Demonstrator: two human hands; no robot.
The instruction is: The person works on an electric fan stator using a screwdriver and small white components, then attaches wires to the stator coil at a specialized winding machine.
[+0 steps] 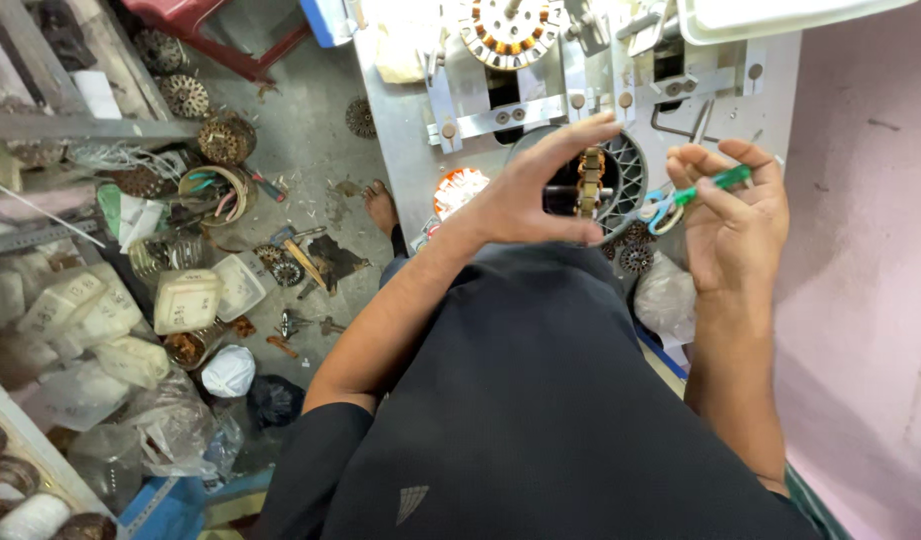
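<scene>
Left hand [525,195] spread open against a wound stator [590,180]. Right hand [730,215] pinching a green-handled tool [718,182]. Cream plastic containers [185,300] heaped on floor, far left.

1. Two bare hands are in the frame: the left hand [525,195] at the centre and the right hand [730,215] to its right.
2. One small green-handled tool [725,180] is at the upper right.
3. One round copper-wound stator [508,30] is at the top centre.
4. One pair of blue-handled scissors [660,208] is right of centre.
5. One bare foot [380,207] is above the centre-left.
</scene>
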